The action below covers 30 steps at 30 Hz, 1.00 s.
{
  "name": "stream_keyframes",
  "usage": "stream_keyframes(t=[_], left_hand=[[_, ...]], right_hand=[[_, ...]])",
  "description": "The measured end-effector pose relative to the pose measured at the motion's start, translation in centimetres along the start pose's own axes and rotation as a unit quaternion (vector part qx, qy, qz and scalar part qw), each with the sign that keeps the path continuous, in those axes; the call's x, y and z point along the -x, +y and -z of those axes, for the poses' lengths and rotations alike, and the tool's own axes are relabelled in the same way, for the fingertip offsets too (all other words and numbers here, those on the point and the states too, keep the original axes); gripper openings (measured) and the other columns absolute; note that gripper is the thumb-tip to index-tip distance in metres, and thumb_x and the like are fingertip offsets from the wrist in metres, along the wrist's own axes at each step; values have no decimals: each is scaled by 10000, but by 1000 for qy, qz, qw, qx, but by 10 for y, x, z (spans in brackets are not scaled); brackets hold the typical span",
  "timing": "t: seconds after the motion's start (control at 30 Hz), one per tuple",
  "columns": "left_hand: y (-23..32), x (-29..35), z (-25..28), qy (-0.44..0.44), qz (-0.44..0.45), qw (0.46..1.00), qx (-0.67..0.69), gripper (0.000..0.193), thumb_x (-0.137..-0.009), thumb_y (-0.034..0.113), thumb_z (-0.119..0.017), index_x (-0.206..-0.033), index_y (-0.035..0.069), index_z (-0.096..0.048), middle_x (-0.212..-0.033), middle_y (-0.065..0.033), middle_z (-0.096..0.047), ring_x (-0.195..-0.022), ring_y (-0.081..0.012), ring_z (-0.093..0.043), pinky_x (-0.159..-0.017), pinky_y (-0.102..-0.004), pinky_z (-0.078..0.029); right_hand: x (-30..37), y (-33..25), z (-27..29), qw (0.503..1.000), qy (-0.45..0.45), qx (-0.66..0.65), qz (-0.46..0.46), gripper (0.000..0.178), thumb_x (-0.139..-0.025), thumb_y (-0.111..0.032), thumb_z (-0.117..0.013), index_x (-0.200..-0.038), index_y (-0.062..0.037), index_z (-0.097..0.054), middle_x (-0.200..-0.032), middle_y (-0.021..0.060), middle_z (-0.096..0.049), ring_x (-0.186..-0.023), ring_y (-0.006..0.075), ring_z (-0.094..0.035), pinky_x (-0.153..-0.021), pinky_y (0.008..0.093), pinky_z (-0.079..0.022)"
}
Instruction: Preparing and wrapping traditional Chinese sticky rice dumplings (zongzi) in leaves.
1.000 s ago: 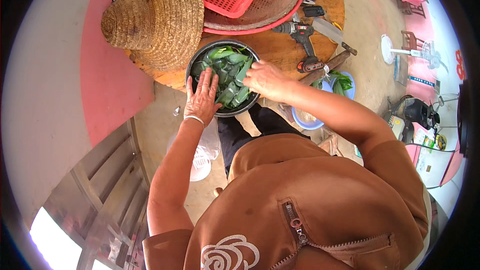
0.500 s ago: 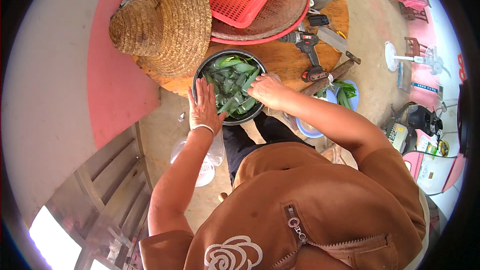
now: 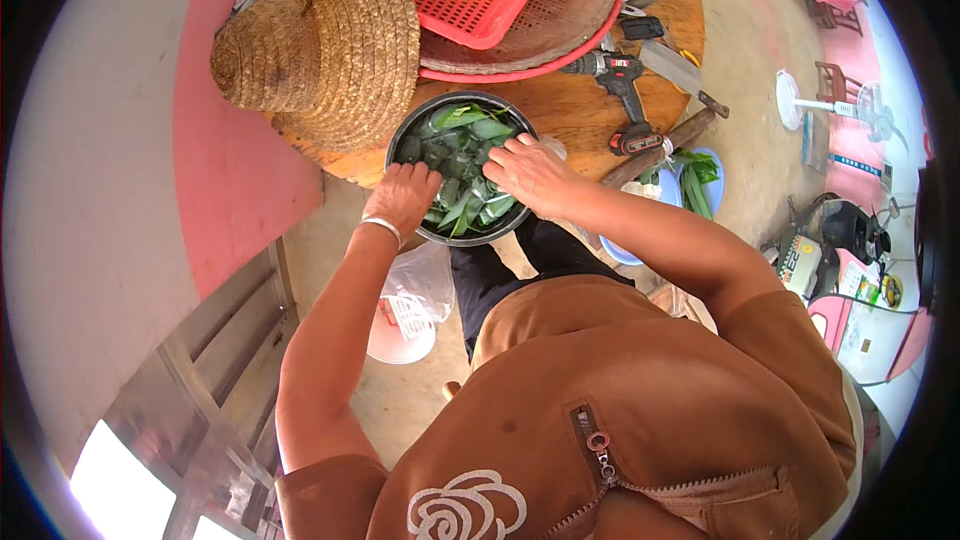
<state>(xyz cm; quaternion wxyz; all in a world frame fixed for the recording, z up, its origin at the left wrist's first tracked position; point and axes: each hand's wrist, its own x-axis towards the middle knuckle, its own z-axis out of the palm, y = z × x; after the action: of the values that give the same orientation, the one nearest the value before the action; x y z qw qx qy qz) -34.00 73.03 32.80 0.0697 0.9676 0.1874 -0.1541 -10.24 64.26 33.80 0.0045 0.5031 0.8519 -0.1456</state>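
Squarely in the black bowl (image 3: 468, 238), between both hands: green leaves (image 3: 462, 172), overlapping in a loose heap. Just left of them, over the bowl's left rim, the left hand (image 3: 403, 196), fingers bent and close together. Opposite, over the right side, the right hand (image 3: 532, 177), fingers curled at the edge of the heap. Impossible to tell, for either hand, whether pinching a leaf. Beyond the bowl, the table (image 3: 565, 128), with hat (image 3: 345, 52) to the upper left, drill (image 3: 623, 87) to the upper right.
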Motion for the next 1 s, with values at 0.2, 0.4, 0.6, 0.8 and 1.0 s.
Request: stream_keyframes(t=[0.2,0.4,0.6,0.8,1.0], left_hand=[[7,-15,5,10,59,998,-1,169,-800,108,-604,-960,120,-551,-944,-66,-549,-896,-227,-587,-813,-340,-469],[66,-4,43,59,239,962,115,523,-794,290,-674,-1228,39,-528,-1333,-206,-457,-1307,-368,-394,-1084,-495,-301],[88,4,-11,-15,294,934,201,879,-878,464,-593,-1538,93,-145,-1592,-194,-75,-1473,-373,-69,-1188,-507,-94],[51,0,-11,-10,193,977,88,708,-915,434,-552,-1505,163,-269,-1578,-159,-165,-1470,-327,-122,-1183,-535,-70],[71,3,6,12,265,949,169,718,-847,403,-650,-1448,122,-373,-1545,-146,-260,-1451,-380,-151,-1174,-544,-94]], right_hand=[[-9,0,-22,998,45,-44,-4,164,-777,-123,-631,-921,-84,-562,-928,66,-540,-914,247,-564,-818,387,-429],[-4,0,14,993,68,-97,-16,119,-850,-153,-526,-926,-82,-585,-919,77,-567,-977,243,-569,-851,389,-444],[-10,19,1,996,16,12,-81,183,-847,-153,-533,-987,-54,-597,-1036,108,-606,-955,263,-597,-850,374,-463],[-17,17,3,990,41,-57,-120,196,-851,-72,-513,-1028,1,-556,-1023,186,-611,-850,369,-657,-714,461,-546],[-16,25,11,983,-11,-97,-157,195,-815,-80,-608,-996,-14,-583,-962,214,-627,-831,373,-653,-713,458,-536]])
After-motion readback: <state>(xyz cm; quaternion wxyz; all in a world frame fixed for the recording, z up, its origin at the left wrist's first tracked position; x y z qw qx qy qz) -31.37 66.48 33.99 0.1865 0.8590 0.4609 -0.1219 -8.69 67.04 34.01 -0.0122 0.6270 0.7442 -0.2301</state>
